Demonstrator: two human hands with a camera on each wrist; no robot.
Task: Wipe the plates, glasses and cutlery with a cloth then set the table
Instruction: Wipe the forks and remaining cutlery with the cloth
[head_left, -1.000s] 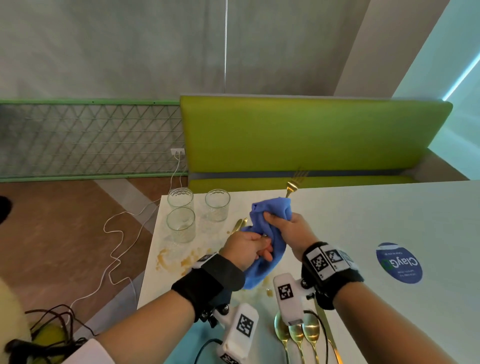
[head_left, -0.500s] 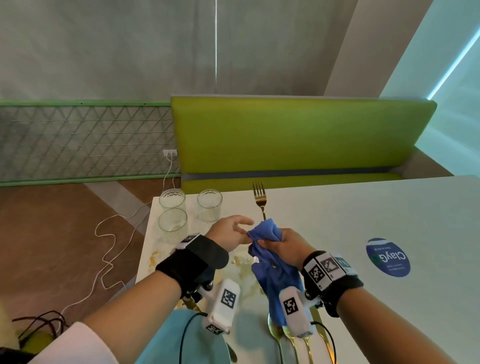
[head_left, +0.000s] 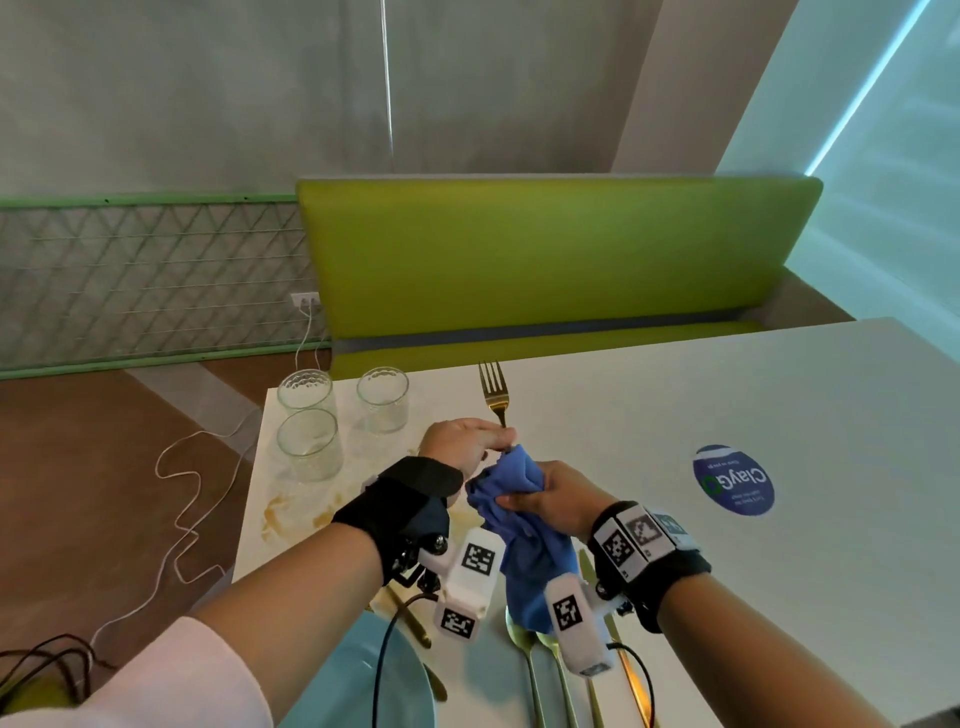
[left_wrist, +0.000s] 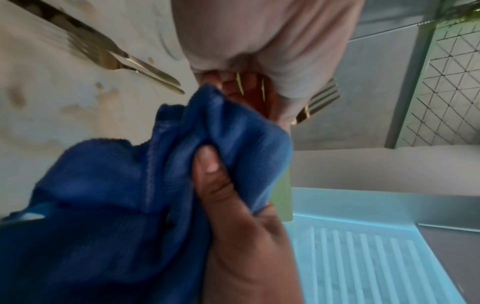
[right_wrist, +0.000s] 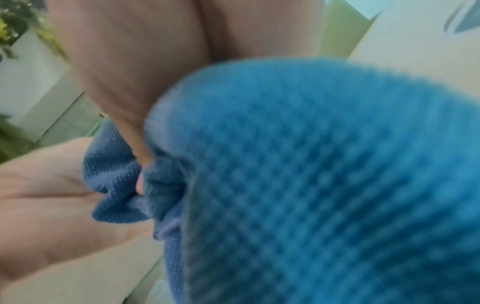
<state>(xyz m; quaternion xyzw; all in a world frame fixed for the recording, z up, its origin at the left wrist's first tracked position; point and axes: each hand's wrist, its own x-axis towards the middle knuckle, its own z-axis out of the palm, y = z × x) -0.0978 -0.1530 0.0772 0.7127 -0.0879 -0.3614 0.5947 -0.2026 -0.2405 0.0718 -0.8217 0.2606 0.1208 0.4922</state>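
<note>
A gold fork (head_left: 494, 387) points its tines away from me over the white table (head_left: 649, 415). My left hand (head_left: 488, 436) grips the fork just below its head; the tines (left_wrist: 323, 99) stick out past that hand in the left wrist view. My right hand (head_left: 524, 496) clutches the blue cloth (head_left: 519, 480) bunched right beneath the left hand, its thumb (left_wrist: 209, 164) pressed into the folds. The fork's handle is hidden inside the cloth (right_wrist: 311, 185), whose loose end hangs down toward the table.
Three clear glasses (head_left: 310, 441) stand at the table's far left corner beside yellowish stains (head_left: 291, 514). A teal plate (head_left: 358, 675), gold spoons (head_left: 524, 644) and a gold knife (head_left: 626, 670) lie near me. Another fork (left_wrist: 103, 55) lies on the table. A green bench (head_left: 545, 260) stands behind.
The fork has swung from leaning right to pointing straight away. My left hand let go of the cloth and took the fork below its head. The cloth now sits lower on the handle.
</note>
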